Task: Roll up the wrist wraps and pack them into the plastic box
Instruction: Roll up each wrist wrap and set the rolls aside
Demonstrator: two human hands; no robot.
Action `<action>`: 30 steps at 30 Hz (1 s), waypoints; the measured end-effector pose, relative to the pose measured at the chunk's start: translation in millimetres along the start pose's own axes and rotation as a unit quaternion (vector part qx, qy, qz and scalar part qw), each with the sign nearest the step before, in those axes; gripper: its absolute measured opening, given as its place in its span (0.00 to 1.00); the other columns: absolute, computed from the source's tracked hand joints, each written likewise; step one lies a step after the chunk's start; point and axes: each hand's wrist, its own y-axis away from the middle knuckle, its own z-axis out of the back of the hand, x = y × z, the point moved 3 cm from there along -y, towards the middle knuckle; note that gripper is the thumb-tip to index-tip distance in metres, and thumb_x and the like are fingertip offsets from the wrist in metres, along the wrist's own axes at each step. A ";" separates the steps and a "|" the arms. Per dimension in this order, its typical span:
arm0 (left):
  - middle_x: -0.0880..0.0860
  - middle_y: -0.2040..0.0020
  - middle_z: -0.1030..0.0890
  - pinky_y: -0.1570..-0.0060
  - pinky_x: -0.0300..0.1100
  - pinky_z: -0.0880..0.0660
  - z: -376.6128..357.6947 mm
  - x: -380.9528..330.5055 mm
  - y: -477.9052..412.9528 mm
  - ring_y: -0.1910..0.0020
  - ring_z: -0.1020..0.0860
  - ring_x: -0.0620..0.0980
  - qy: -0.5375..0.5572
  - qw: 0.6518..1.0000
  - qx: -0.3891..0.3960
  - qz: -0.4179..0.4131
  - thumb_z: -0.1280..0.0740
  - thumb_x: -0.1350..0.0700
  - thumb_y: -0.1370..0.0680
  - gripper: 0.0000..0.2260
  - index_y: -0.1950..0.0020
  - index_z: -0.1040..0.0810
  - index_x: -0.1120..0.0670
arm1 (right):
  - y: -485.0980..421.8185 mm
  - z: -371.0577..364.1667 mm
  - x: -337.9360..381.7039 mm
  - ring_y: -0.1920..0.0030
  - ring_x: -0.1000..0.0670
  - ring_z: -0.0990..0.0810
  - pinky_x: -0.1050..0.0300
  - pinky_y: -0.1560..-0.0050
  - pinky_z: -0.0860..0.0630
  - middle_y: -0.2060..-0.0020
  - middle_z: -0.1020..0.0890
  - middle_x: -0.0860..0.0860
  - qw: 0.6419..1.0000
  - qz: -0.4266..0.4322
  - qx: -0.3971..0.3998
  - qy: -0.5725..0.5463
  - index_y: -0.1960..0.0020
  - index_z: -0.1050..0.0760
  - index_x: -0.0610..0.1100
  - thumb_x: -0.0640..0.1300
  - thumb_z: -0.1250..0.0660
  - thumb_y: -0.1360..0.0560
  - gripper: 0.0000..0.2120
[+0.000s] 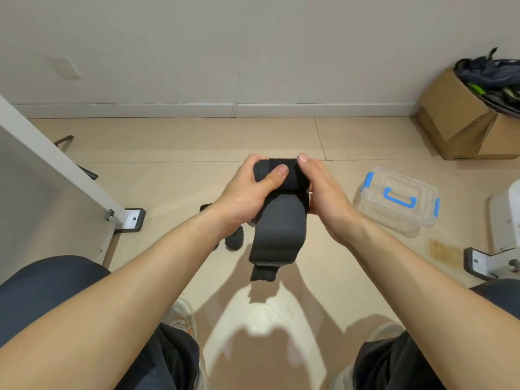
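2 hands hold 1 black wrist wrap (278, 229) up in the air, over the floor (197, 142) and in front of the knees. the left hand (247, 192) grips the rolled top part, with its thumb pressed on the front. the right hand (323, 192) grips the other side of the roll, with its thumb on top. the loose end of the wrap hangs down below the hands. the plastic box (399, 201) sits on the floor to the right, apart from the hands, with its clear lid on and blue clips at the sides. another dark wrap (233, 240) lies on the floor under the left wrist. a cardboard box (455, 119) stands by the wall, far right.
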 end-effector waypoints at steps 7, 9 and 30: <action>0.49 0.50 0.19 0.48 0.41 0.24 -9.5 5.0 7.7 0.52 0.20 0.44 -0.077 0.996 0.005 -0.042 0.33 0.51 0.18 0.12 0.39 0.33 0.50 | -6.1 -4.4 -6.2 0.41 0.48 0.16 0.41 0.34 0.24 0.44 0.14 0.52 0.999 -0.051 -0.003 0.003 0.40 0.20 0.53 0.85 0.36 0.44 0.46; 0.48 0.50 0.19 0.47 0.40 0.24 -10.1 5.9 8.9 0.51 0.20 0.43 -0.085 0.995 0.002 -0.047 0.34 0.51 0.17 0.12 0.37 0.35 0.50 | -5.2 -5.1 -5.6 0.42 0.48 0.16 0.41 0.35 0.24 0.45 0.14 0.51 0.999 -0.055 -0.001 -0.002 0.40 0.20 0.52 0.84 0.36 0.42 0.45; 0.56 0.53 0.14 0.51 0.46 0.19 -4.8 0.6 11.5 0.54 0.15 0.52 0.137 0.983 0.034 0.115 0.36 0.50 0.16 0.13 0.45 0.18 0.57 | 7.7 -11.6 2.0 0.51 0.50 0.18 0.53 0.48 0.20 0.50 0.19 0.47 0.989 0.015 0.094 -0.114 0.35 0.31 0.45 0.40 0.36 0.17 0.12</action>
